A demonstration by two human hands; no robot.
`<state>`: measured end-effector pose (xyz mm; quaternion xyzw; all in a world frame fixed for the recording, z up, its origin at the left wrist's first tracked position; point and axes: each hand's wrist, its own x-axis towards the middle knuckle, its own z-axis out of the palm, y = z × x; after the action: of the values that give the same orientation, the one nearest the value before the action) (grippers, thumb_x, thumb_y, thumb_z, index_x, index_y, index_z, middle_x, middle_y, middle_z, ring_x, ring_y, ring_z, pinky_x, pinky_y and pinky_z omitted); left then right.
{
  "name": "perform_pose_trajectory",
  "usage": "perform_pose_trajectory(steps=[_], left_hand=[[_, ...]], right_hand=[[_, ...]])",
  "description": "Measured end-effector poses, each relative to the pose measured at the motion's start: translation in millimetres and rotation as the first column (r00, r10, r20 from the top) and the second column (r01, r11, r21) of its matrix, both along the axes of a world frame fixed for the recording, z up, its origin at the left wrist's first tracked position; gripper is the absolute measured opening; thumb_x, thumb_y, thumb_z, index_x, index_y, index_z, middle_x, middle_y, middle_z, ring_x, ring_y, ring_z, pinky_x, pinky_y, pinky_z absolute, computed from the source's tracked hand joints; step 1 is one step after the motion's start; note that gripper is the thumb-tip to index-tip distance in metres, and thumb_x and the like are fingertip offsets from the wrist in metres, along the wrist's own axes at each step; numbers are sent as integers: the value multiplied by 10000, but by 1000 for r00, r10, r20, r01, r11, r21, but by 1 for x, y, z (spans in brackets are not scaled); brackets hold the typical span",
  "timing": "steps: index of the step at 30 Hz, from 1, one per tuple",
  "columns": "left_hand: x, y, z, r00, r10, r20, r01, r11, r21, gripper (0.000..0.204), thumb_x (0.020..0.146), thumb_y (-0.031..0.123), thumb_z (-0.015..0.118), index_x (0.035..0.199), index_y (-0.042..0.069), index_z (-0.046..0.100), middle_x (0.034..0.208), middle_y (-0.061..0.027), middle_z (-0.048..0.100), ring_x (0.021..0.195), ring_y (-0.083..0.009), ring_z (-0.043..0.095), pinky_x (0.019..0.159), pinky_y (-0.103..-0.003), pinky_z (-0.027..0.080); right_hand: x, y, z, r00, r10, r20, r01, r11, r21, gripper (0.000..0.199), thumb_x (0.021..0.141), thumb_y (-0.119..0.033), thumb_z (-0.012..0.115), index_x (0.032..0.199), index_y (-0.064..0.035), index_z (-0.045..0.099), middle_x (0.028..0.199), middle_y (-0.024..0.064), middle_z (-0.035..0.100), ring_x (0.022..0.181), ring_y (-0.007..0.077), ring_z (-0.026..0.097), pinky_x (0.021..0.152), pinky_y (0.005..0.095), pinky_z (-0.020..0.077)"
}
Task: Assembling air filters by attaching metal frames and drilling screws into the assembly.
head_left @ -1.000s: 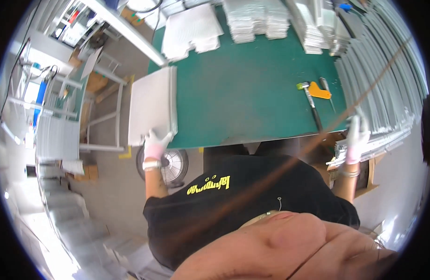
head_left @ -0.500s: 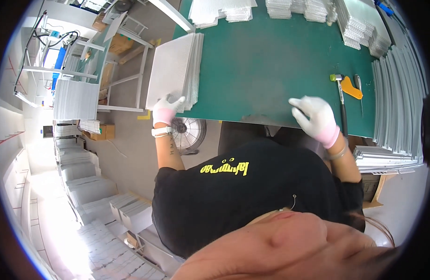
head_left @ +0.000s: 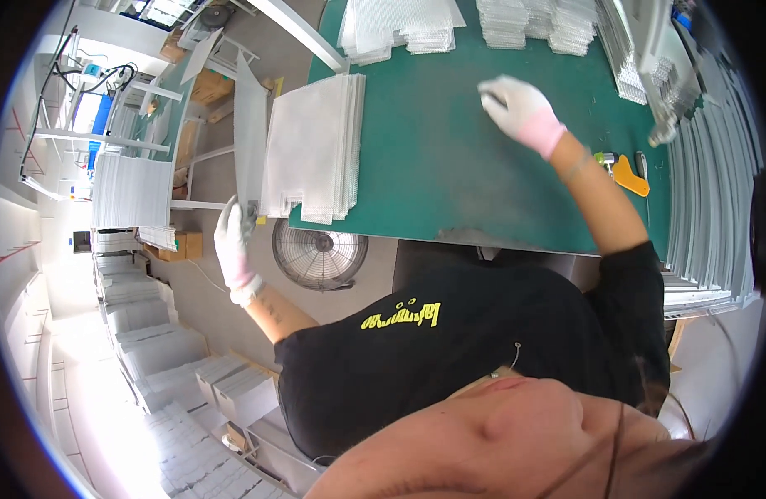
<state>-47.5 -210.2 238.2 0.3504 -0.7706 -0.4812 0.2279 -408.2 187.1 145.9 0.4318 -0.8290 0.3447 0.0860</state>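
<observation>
At the left edge of the green-topped table, my left hand (head_left: pixel 233 237), in a white glove with a pink cuff, grips the lower end of a thin white sheet (head_left: pixel 251 125). The sheet stands tilted, nearly edge-on, just left of a stack of white mesh-textured sheets (head_left: pixel 312 137). That stack overhangs the table's left edge and shows a notch at its near side. My right hand (head_left: pixel 520 112), gloved alike, hovers over the table's middle. Its fingers reach left, with a gap between them and the thumb, and nothing shows in it.
Cut white sheets (head_left: pixel 400 29) lie piled along the far side of the table (head_left: pixel 425 158). A mallet (head_left: pixel 604 158), an orange scraper (head_left: pixel 628 176) and a screwdriver (head_left: pixel 642 166) lie at the right. Long grey strips (head_left: pixel 716 191) line the right edge. A floor fan (head_left: pixel 321 254) stands below.
My left hand has moved left and down, with a sheet lifted off the stack's left side. My right hand has moved up and left, farther over the table.
</observation>
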Motion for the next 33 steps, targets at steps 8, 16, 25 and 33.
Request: perform_pose_trajectory(steps=[8,16,25,33], left_hand=[[-15,141,-48,990,-121,68,135,736,-663,649,720,201,808,1288,-23,591,1223,-198,636,1172,-390,596,1058,-471,445],[-27,179,-144,903,-213,373,423,591,-686,722,659,498,832,1181,39,637,1097,-123,630,1108,-350,572,1057,-575,367],[-87,194,-139,413,-554,723,910,285,-301,500,857,349,686,1293,122,597,1212,-92,619,1125,-312,584,932,-458,485],[-175,203,-181,619,-543,567,769,271,-579,722,899,512,618,1491,136,447,1560,-205,368,1464,-442,297,1205,-598,181]], right_hand=[[-187,-155,-12,900,-419,119,406,906,123,529,932,-295,558,1365,9,528,1350,281,554,1233,415,569,1059,458,469],[-171,-194,25,835,-447,-322,544,579,607,381,933,-230,575,1242,-26,663,1208,193,673,1167,297,651,938,462,553],[-203,-189,92,994,-104,29,101,792,-602,406,914,-100,623,1305,7,623,1244,178,684,1166,268,642,1027,338,486],[-101,-103,132,920,208,332,83,724,-685,362,962,-94,614,1315,-14,627,1179,57,691,908,74,591,806,246,503]])
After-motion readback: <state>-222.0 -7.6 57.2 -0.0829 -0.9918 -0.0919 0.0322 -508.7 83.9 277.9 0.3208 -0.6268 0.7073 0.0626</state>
